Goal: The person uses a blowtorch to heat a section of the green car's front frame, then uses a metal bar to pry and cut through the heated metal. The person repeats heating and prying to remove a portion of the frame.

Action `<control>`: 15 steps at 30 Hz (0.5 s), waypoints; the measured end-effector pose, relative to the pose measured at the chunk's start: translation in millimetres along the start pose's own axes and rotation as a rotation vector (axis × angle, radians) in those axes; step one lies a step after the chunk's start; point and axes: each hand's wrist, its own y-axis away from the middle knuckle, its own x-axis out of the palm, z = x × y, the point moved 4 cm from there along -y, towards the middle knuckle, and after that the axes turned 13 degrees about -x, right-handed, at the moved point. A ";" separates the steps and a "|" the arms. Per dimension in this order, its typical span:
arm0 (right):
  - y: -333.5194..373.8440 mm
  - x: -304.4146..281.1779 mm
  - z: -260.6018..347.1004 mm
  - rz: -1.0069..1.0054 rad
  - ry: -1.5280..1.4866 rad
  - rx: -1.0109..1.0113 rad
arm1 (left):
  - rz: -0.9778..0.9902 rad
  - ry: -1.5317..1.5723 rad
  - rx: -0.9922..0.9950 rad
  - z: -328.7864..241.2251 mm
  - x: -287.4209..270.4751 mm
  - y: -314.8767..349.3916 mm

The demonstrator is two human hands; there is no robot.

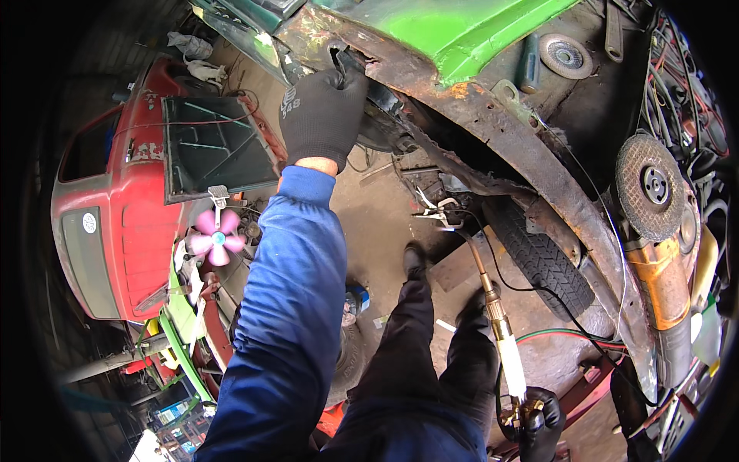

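In a dark glove, my left hand (325,115) is closed at the upper edge of the rusted body panel (493,127), beside bright green paintwork (446,35). Its fingertips are tucked against the metal, so what they grip is hidden. Low on the right, my gloved right hand (543,431) is wrapped round the valve end of a gas torch (504,346). The torch's brass neck slants up and left, and a small pale flame glows at its tip, below the panel and away from my left hand. A dark opening with ragged edges runs under the panel.
An angle grinder (653,254) lies at the right, near tangled cables. A loose abrasive disc (566,56), a blue handle (530,65) and a wrench (613,32) rest above the panel. Below are a tyre (539,258) and hoses (566,333). Left stand a pink fan (218,238) and red vehicle cab (142,208).
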 end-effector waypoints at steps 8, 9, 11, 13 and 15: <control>-3.0 -1.6 1.1 -0.008 0.013 -0.029 | 0.019 0.040 0.001 -1.7 -3.7 1.1; -3.7 -1.2 2.2 -0.006 0.012 -0.034 | 0.024 0.046 -0.001 -2.3 -4.8 0.7; -5.6 -0.6 5.0 -0.007 0.024 -0.073 | 0.051 0.053 -0.024 -2.3 -7.3 -0.5; -6.8 0.0 6.7 -0.010 0.035 -0.100 | 0.066 0.055 -0.032 -2.8 -9.4 -0.9; -7.5 0.1 7.5 -0.016 0.043 -0.119 | 0.062 0.053 -0.021 -3.9 -11.1 -1.3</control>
